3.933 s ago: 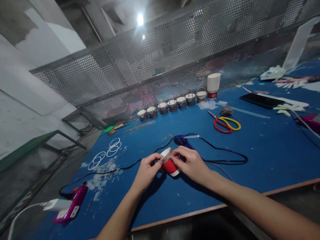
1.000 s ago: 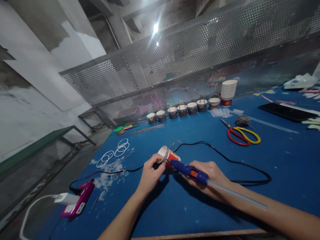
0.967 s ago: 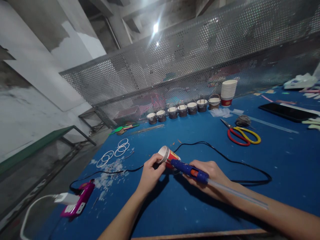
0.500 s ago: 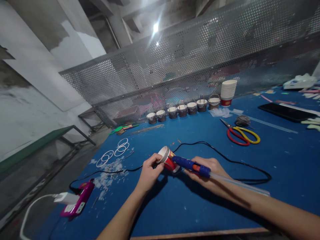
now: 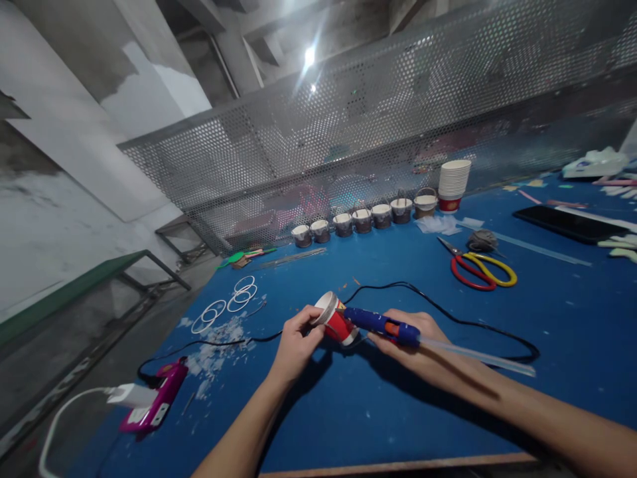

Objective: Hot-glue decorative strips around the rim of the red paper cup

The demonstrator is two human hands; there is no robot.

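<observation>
Tilted just above the blue table [image 5: 398, 425] is a red and white paper cup [image 5: 339, 326] with a grey band of cord near its rim. My left hand [image 5: 301, 337] pinches the cup at its rim end, thumb and fingers closed. In my right hand [image 5: 413, 342] is a blue glue gun [image 5: 378, 324], a long clear glue stick [image 5: 480, 355] jutting from its back. The gun's nozzle points at the cup's side, close below the band. Whether the tip touches the cup I cannot tell.
A black cord [image 5: 462, 322] loops across the table to a magenta power strip [image 5: 159, 401]. White rings [image 5: 212, 312] lie left. Scissors [image 5: 480, 269], grey yarn [image 5: 482, 240] and a phone [image 5: 567, 222] are right. Along the back stand several wrapped cups [image 5: 362, 221] and a cup stack [image 5: 454, 182].
The glue gun's nozzle has shifted slightly up toward the grey band, and its glue stick has swung up a little. My left hand and the cup stay nearly in place.
</observation>
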